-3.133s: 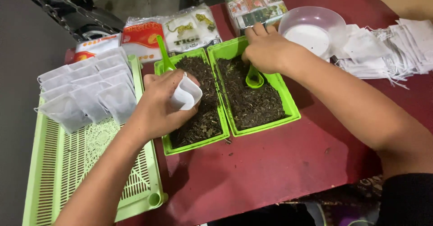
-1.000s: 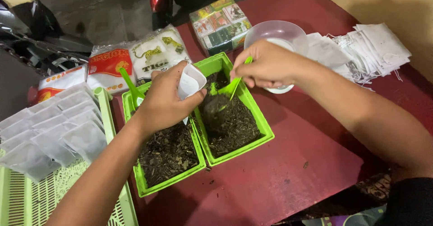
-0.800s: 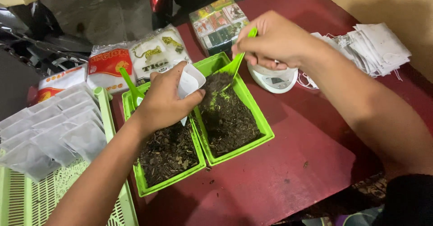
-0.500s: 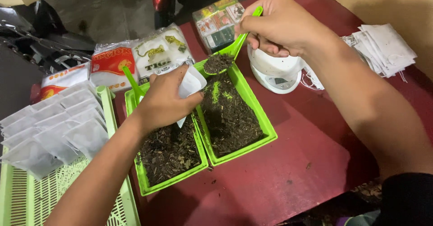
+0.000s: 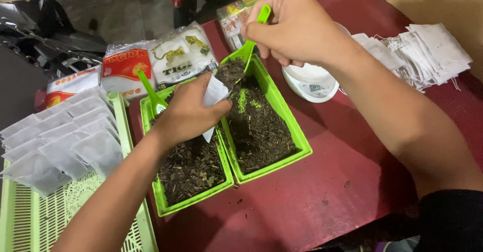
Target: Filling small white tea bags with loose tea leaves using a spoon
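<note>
My left hand [image 5: 187,112] holds a small white paper bag [image 5: 214,95] with its mouth open over the two green trays. My right hand [image 5: 297,25] grips a green plastic scoop [image 5: 247,48] heaped with dark dried leaves, its tip right at the bag's mouth. Below lie the right green tray [image 5: 297,141] and the left green tray [image 5: 160,204], both filled with dark loose leaves. A second green scoop [image 5: 149,92] stands stuck in the left tray.
A light green slatted basket [image 5: 30,222] at the left carries several filled white bags [image 5: 60,141]. Printed packets [image 5: 151,61] lie behind the trays. A white scale [image 5: 312,83] and a pile of flat white bags [image 5: 427,51] sit at the right on the red table [image 5: 327,196].
My right hand scooped leaves from the right tray, lifted the loaded scoop and brought it to the mouth of the bag in my left hand. The view moved closer.
</note>
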